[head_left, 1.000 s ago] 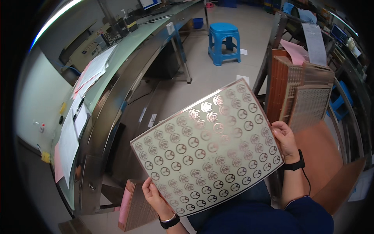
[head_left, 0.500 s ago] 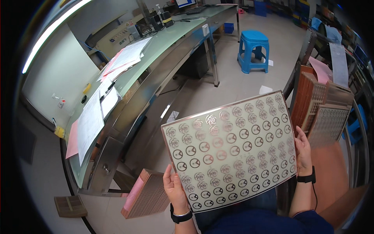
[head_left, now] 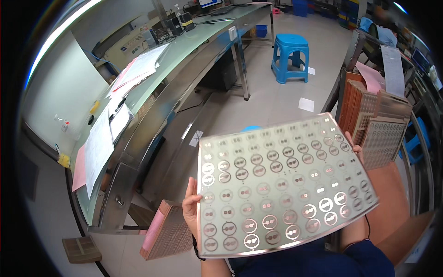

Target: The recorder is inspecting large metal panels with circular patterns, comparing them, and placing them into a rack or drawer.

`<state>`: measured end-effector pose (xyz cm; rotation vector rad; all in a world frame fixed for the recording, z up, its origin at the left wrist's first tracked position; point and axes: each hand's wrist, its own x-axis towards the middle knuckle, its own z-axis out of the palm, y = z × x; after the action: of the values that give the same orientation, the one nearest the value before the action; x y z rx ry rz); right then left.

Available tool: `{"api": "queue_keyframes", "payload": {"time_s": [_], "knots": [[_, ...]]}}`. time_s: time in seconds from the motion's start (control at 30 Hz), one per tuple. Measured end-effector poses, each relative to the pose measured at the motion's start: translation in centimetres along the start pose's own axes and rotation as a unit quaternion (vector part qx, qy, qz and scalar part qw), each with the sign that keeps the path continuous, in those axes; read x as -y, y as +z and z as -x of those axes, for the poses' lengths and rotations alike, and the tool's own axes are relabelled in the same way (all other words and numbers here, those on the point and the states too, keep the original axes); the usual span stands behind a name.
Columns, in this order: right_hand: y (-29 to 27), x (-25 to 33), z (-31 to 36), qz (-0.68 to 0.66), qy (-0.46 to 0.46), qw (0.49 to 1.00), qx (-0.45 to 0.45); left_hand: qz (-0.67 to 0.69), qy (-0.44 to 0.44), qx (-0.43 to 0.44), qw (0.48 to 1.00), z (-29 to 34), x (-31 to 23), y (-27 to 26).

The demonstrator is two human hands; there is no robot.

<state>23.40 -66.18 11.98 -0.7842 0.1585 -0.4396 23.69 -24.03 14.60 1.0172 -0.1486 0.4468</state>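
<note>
You hold the panel (head_left: 277, 187), left hand (head_left: 189, 210) clamping its edge, right hand (head_left: 358, 152) too hidden to tell; turning likely needs both.

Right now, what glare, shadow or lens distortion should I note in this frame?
Head view: the light strip at upper left looks blown-out white; the held panel glints on rings near its lower edge; the workbench edge bows with the fisheye. Also in the head view, the space beneath that bench is dark and the corners fall to black.
</note>
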Motion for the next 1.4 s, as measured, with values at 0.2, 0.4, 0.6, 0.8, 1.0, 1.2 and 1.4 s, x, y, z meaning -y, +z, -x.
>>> {"api": "queue_keyframes", "payload": {"time_s": [0.2, 0.4, 0.6, 0.8, 1.0, 1.2, 1.4], "knots": [[0.4, -1.3, 1.9, -0.079, 0.098, 0.988, 0.088, 0.038, -0.163, -0.004, 0.986, 1.2, 0.6, -4.1], [6.6, 0.3, 4.2, 0.005, 0.03, 0.999, -0.016, 0.007, -0.208, -0.033, 0.978, 1.4, 0.2, -3.1], [-2.0, 1.3, 3.6, 0.124, 0.233, 0.961, 0.085, 0.003, -0.231, -0.017, 0.973, 0.6, 0.9, -0.8], [-3.8, 6.6, 5.1, 0.115, -0.071, 0.991, -0.025, 0.025, -0.247, 0.003, 0.969, 0.6, 4.0, -2.0], [-6.4, 11.2, 6.0, -0.004, -0.383, 0.908, -0.171, -0.082, -0.268, 0.0, 0.96, 1.8, 5.4, -2.9], [-12.5, 8.0, 5.5, 0.091, -0.438, 0.796, -0.407, -0.095, -0.272, -0.005, 0.958, 2.1, 5.7, -3.1], [-21.0, -2.0, 5.0, 0.186, -0.295, 0.76, -0.549, -0.103, -0.271, -0.008, 0.957, 2.1, 5.4, -3.3]]}}
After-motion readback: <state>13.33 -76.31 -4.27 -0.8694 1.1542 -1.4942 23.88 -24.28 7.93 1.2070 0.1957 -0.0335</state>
